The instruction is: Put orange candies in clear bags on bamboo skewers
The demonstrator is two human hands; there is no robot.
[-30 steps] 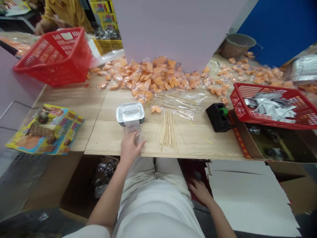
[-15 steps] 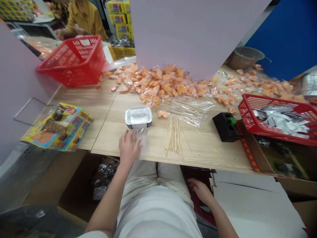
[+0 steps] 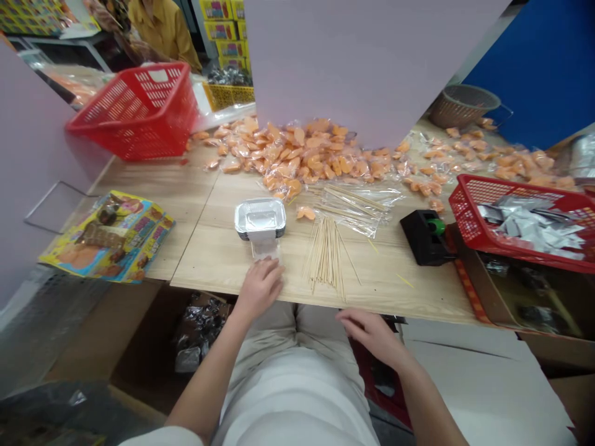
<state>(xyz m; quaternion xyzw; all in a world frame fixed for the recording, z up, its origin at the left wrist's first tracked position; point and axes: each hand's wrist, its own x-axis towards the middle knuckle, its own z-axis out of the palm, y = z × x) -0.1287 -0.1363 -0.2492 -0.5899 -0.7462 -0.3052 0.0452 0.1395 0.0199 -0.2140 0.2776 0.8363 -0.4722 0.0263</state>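
My left hand (image 3: 263, 285) rests at the table's front edge, fingers together over the lower end of a clear plastic bag (image 3: 264, 246). The bag's upper end lies against a stack of foil trays (image 3: 260, 217). Over my lap, just off the table edge, my right hand (image 3: 372, 334) hangs with loosely curled fingers; nothing shows in it. Between and beyond the hands a fan of thin wooden sticks (image 3: 328, 257) lies on the table, with bagged sticks (image 3: 356, 207) and one orange piece (image 3: 305, 213) behind it.
Wrapped orange pieces (image 3: 302, 155) are heaped along the back. A red basket (image 3: 139, 118) stands back left, printed packets (image 3: 109, 238) front left. To the right are a black tape dispenser (image 3: 425, 238) and a red basket of silver sachets (image 3: 525, 223). A person (image 3: 162, 31) sits beyond.
My left hand has moved right and flattened over the bag's lower end. My right hand has risen and moved left toward the table edge. The person beyond has raised an arm.
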